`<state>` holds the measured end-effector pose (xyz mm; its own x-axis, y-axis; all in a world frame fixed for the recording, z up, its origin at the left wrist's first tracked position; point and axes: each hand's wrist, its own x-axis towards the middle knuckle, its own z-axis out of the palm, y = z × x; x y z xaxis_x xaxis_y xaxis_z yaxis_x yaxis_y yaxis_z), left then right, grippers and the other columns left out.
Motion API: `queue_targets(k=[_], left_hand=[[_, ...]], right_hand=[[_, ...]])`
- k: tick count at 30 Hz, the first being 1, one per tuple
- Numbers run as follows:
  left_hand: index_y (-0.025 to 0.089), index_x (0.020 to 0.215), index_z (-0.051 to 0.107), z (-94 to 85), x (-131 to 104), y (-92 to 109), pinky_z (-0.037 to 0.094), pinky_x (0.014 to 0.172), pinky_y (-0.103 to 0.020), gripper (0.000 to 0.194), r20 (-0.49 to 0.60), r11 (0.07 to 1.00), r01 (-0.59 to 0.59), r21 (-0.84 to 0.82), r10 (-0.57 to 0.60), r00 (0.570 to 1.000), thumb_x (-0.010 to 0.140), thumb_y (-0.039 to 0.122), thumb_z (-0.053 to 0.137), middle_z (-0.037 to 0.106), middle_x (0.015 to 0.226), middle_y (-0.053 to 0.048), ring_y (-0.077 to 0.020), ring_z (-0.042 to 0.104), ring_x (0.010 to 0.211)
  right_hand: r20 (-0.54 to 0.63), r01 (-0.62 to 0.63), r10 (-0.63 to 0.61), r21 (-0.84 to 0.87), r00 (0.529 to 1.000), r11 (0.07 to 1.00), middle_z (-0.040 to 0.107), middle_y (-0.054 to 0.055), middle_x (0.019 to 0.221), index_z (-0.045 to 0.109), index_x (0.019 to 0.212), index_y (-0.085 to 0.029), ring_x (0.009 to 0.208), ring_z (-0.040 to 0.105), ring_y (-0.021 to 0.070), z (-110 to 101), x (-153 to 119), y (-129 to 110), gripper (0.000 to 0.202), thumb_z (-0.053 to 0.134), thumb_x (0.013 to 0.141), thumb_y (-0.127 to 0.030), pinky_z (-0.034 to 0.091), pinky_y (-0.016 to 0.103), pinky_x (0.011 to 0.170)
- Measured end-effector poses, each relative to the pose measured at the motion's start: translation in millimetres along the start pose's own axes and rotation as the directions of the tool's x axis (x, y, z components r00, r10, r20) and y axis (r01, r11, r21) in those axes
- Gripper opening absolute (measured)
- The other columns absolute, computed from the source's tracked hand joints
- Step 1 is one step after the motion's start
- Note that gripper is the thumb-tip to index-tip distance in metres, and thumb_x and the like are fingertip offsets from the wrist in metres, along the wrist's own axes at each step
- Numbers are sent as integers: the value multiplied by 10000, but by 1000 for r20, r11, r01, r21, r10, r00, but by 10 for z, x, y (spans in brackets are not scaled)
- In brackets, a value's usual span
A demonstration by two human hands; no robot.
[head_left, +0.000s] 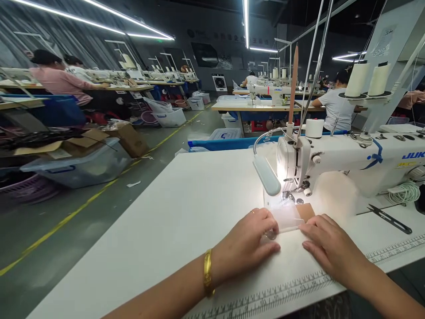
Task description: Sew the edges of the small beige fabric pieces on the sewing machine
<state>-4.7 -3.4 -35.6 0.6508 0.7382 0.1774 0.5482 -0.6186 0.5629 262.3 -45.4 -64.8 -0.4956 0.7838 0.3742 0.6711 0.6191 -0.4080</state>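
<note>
A small piece of sheer white fabric [286, 218] lies under the needle area of a white sewing machine [332, 157]. My left hand [249, 243], a gold bangle at its wrist, has its fingers curled over the fabric's left end. Something small and shiny shows beneath those fingertips, too unclear to name. At the fabric's right end, the fingertips of my right hand [328, 246] are bent onto its near corner. A flat brown piece [305, 212] sits just beyond them, beside the needle. The machine's lamp lights the fabric brightly.
Black thread snips [390, 219] lie right of my right hand. A printed ruler strip [265, 301] runs along the table's front edge. Thread cones [357, 79] stand behind the machine. Plastic bins [83, 164] and a cardboard box [128, 138] are on the floor leftward; other people sit at machines beyond.
</note>
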Motion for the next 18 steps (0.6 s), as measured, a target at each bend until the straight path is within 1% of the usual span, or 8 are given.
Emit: queue_targets(k=[4, 7, 9, 10, 11, 13, 16, 18], left_hand=[[208, 832, 593, 30, -29, -70, 484, 775, -357, 114, 8, 1000, -10, 15, 10, 1000, 940, 174, 603, 625, 961, -41, -228, 575, 898], [203, 779, 562, 28, -26, -57, 474, 756, -350, 209, -7, 999, -34, 13, 34, 999, 986, 201, 530, 620, 896, -37, -216, 567, 842], [201, 779, 562, 7, -21, 10, 471, 762, -351, 222, -9, 998, -55, -27, 55, 998, 994, 218, 507, 628, 873, -36, -209, 564, 822], [200, 780, 565, -12, -18, 60, 469, 761, -348, 229, -8, 996, -61, -61, 60, 998, 997, 229, 496, 632, 855, -33, -204, 561, 810], [200, 783, 571, -38, -12, 115, 465, 753, -340, 235, 5, 993, -53, -110, 54, 999, 999, 248, 492, 634, 835, -29, -197, 556, 794], [200, 786, 578, -105, 8, 224, 450, 697, -306, 258, 84, 966, 25, -258, -4, 996, 999, 321, 500, 616, 779, -11, -176, 534, 739], [195, 735, 526, -217, 68, 293, 387, 574, -256, 401, 297, 817, 300, -492, -167, 940, 971, 519, 518, 528, 680, 21, -143, 473, 629], [193, 719, 509, -269, 110, 243, 394, 570, -256, 449, 329, 727, 432, -533, -292, 898, 937, 585, 526, 536, 693, 15, -146, 493, 630]], right_hand=[[-50, -58, 58, 7, 997, 998, 678, 82, 1043, 624, 1251, -249, 958, 621, 255, -8, -66, 239, 268, 471, 1042, -182, 570, 418, 802], [-198, -103, 74, -142, 977, 984, 703, 101, 1020, 665, 1217, -247, 951, 644, 289, -109, -81, 343, 285, 452, 1035, -191, 561, 473, 817], [-238, -88, 32, -226, 971, 970, 704, 129, 1159, 649, 1293, -258, 1089, 630, 345, -201, -74, 274, 298, 541, 1016, -256, 529, 554, 912], [-201, -51, 6, -216, 980, 975, 680, 134, 1269, 610, 1366, -278, 1188, 597, 371, -242, -66, 199, 375, 614, 992, -307, 502, 587, 972], [-99, 11, -26, -149, 995, 989, 639, 127, 1371, 540, 1455, -307, 1278, 553, 380, -273, -54, 106, 516, 681, 962, -361, 477, 597, 1033], [77, 43, -50, 85, 996, 995, 632, 102, 1392, 477, 1504, -357, 1295, 560, 343, -296, -14, -84, 593, 700, 956, -390, 493, 542, 1051], [241, -230, 139, 406, 961, 884, 743, 49, 1028, 544, 1405, -316, 978, 706, 252, -236, 92, -230, 357, 517, 1059, -398, 587, 376, 814], [283, -356, 251, 431, 926, 829, 706, 6, 814, 595, 1290, -272, 753, 694, 214, -156, 174, -201, 288, 451, 1078, -402, 553, 307, 646]])
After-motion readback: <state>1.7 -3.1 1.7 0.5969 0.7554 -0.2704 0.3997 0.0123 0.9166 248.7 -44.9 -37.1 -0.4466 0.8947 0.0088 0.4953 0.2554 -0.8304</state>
